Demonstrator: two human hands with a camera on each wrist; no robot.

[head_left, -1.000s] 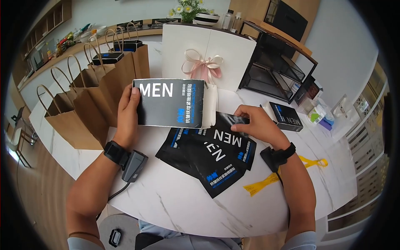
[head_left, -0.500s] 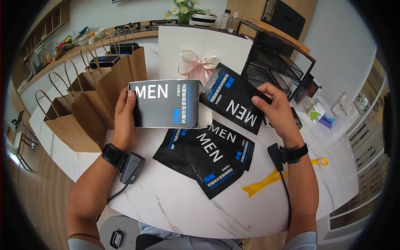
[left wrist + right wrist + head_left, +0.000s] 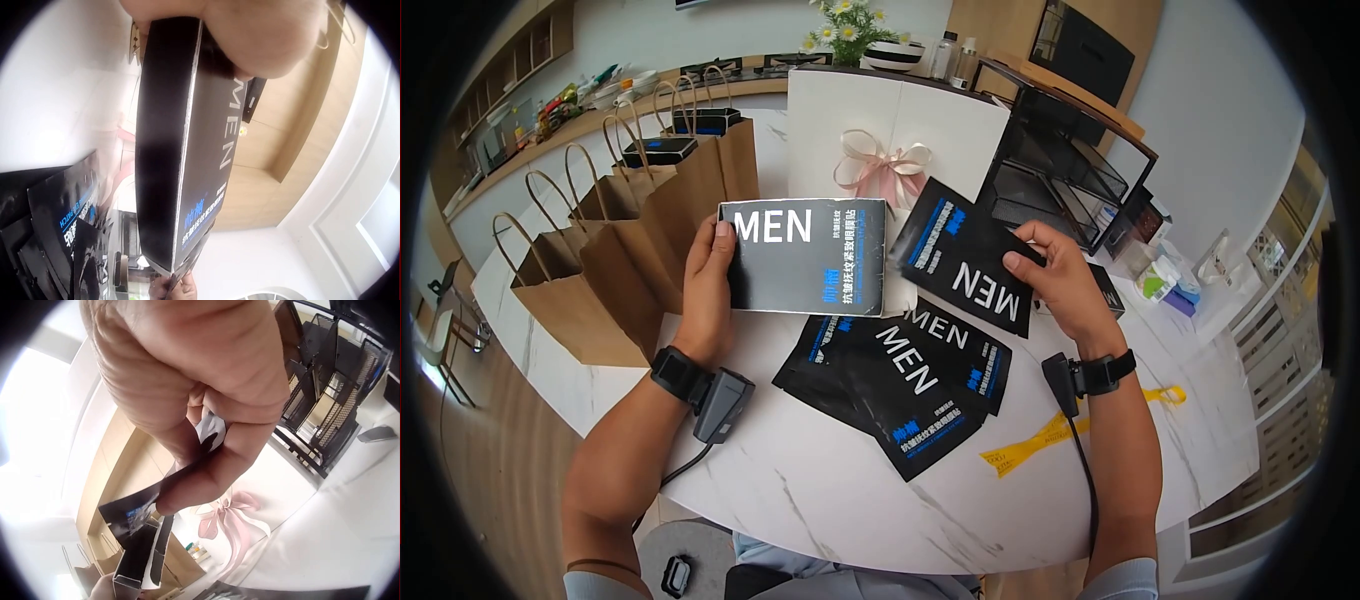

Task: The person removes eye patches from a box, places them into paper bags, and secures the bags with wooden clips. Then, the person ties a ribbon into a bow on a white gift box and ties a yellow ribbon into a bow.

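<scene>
The left hand (image 3: 708, 280) grips the left end of a black MEN box (image 3: 800, 262), held above the table with its open end and white flap to the right. Between thumb and fingers, the right hand (image 3: 1068, 285) pinches a black MEN sachet (image 3: 970, 260), whose left end is beside the box's open end. The right wrist view shows the sachet (image 3: 134, 512) by the mouth of the box (image 3: 140, 556); whether it has entered cannot be told. Below them, several black sachets (image 3: 900, 400) lie overlapping on the table.
Brown paper bags (image 3: 590, 290) stand in a row at the left, some with black boxes. A white box (image 3: 950, 140) with a pink ribbon and a black mesh rack (image 3: 1060, 170) stand behind. A yellow strip (image 3: 1035, 445) and another black box (image 3: 1107, 290) lie right.
The right hand has lifted a sachet from the pile and raised it beside the box's open end, then lowered it slightly. The left hand still holds the box in nearly the same place.
</scene>
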